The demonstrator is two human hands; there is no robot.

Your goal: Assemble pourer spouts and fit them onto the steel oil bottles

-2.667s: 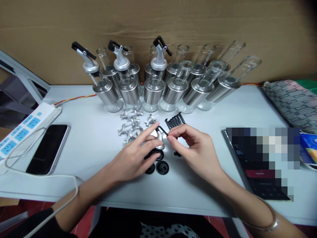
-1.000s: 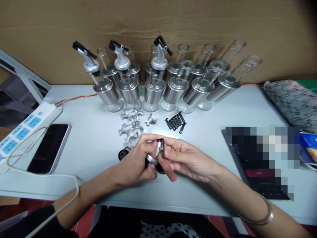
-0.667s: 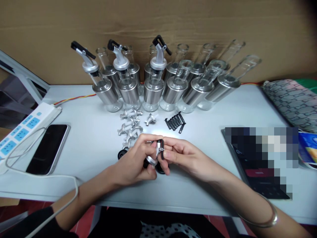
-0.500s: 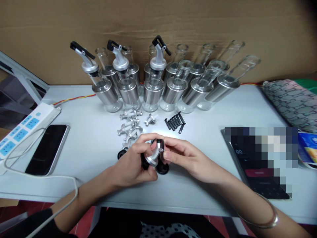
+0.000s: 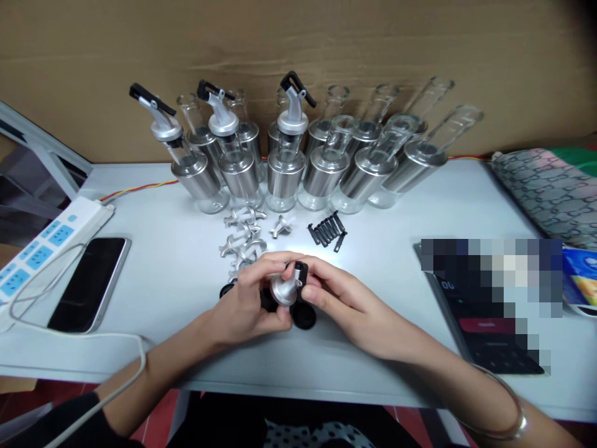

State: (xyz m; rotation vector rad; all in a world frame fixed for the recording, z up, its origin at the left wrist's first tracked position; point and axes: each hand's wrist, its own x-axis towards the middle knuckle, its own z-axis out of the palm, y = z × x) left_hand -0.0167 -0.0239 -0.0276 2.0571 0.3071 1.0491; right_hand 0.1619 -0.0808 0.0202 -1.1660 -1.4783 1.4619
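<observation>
My left hand (image 5: 249,302) is closed around a silver pourer spout (image 5: 283,291), thumb below its round flange. From the right, my right hand (image 5: 338,295) pinches the black lever (image 5: 303,274) at the spout's tip. Black round caps (image 5: 304,315) lie on the table just under my hands, partly hidden. Beyond them are several loose silver spouts (image 5: 245,239), a single spout (image 5: 280,226) and a cluster of small black levers (image 5: 326,230).
Behind stand rows of glass bottles with metal sleeves (image 5: 284,171); three front ones carry spouts. A power strip (image 5: 41,249) and phone (image 5: 91,283) lie left, with a white cable over my left forearm. A tablet (image 5: 485,323) and patterned cloth (image 5: 545,193) are right.
The spout in my hands has turned, so its round flange faces up more toward the camera. Both hands have shifted slightly, and the whole view has moved a little.
</observation>
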